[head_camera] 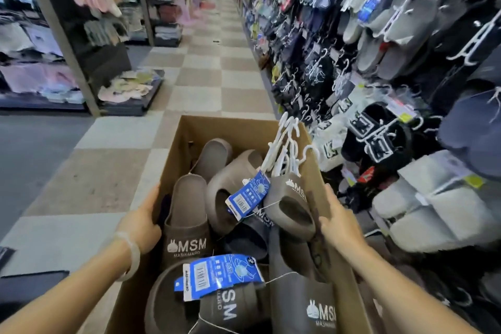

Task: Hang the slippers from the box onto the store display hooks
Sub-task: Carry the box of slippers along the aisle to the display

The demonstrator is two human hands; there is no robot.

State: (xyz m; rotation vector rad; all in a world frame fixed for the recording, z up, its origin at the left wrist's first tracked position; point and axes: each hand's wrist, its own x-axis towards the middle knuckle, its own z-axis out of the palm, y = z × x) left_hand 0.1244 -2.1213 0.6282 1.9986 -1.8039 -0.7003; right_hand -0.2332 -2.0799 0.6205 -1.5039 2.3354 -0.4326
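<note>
You're gripping the box by both side walls: left hand curled over the left edge, right hand over the right. Both grips are holding cardboard, no slipper yet. The slippers are sitting piled inside with white hangers. Looks like you're positioning the box. Next: free 1 hand, pull a hangered pair, reach the hooks on your right. You're standing in a checkered-floor aisle.

Brown cardboard box; grey-brown slippers with white lettering; blue-and-white tags; white hangers; beige-and-cream chequered floor; display slippers seemingly grey, black, navy.
</note>
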